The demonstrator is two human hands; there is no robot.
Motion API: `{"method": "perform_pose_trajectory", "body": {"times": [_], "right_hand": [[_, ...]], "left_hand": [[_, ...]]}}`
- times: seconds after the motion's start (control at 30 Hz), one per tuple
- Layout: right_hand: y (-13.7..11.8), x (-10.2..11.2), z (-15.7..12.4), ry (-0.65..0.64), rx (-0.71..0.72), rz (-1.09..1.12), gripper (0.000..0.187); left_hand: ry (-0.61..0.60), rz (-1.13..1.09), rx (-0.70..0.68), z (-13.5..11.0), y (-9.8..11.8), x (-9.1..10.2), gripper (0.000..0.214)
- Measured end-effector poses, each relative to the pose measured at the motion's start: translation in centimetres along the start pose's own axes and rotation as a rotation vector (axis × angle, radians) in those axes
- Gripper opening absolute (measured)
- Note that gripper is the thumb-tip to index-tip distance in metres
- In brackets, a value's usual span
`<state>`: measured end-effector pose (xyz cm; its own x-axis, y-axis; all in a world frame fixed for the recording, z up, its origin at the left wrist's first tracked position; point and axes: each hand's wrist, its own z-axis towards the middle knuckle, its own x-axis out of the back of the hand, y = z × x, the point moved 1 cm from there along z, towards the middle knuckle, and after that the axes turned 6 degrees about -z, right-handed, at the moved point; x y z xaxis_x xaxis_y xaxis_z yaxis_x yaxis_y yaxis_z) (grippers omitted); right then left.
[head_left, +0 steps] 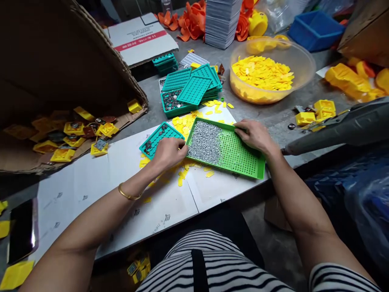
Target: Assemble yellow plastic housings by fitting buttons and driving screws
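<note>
A bright green perforated tray (240,156) lies on white paper in front of me, its left half heaped with small silver screws (205,142). My left hand (168,152) grips the tray's near left edge, fingers curled. My right hand (255,134) holds the tray's far right edge, fingers closed on the rim. A smaller teal tray (158,138) with a few dark parts lies just left of my left hand. Loose yellow plastic chips (185,121) are scattered around and under the trays.
A clear bowl (299,61) of yellow chips stands behind. Stacked teal trays (190,87) sit at centre back. A tipped cardboard box (54,61) spills yellow parts at left. A grey power tool (346,127) lies at right, a phone (21,229) at lower left.
</note>
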<state>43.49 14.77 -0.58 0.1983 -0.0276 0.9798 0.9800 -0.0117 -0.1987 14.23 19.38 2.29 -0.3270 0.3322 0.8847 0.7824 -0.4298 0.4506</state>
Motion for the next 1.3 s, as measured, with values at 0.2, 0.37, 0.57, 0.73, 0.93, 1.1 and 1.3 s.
{"method": "perform_pose_trajectory", "body": {"times": [0.2, 0.37, 0.57, 0.73, 0.93, 1.1, 1.3], "right_hand": [[-1.9, 0.7, 0.3, 0.171, 0.058, 0.102, 0.031], [-8.5, -0.2, 0.6, 0.073, 0.388, 0.293, 0.031], [-13.5, -2.9, 0.6, -0.034, 0.56, 0.065, 0.039], [-12.1, -0.6, -0.9, -0.171, 0.58, -0.119, 0.021], [-8.7, 2.0, -0.9, -0.135, 0.289, -0.016, 0.021], [-11.9, -0.4, 2.2, -0.065, 0.337, 0.049, 0.038], [-12.8, -1.6, 0.0, -0.144, 0.473, 0.009, 0.027]], "left_hand": [[0.022, -0.016, 0.018, -0.2, -0.3, -0.3, 0.025], [0.053, -0.001, 0.006, -0.9, -0.7, -0.7, 0.027], [0.069, 0.011, 0.046, -1.9, -1.7, -1.0, 0.032], [0.063, 0.042, 0.039, -1.8, -2.1, -1.2, 0.032], [0.058, 0.087, -0.001, -1.8, -2.3, -1.5, 0.032], [0.068, 0.113, -0.017, -1.9, -2.2, -1.6, 0.033], [0.067, 0.149, -0.09, -1.9, -2.2, -1.3, 0.034]]}}
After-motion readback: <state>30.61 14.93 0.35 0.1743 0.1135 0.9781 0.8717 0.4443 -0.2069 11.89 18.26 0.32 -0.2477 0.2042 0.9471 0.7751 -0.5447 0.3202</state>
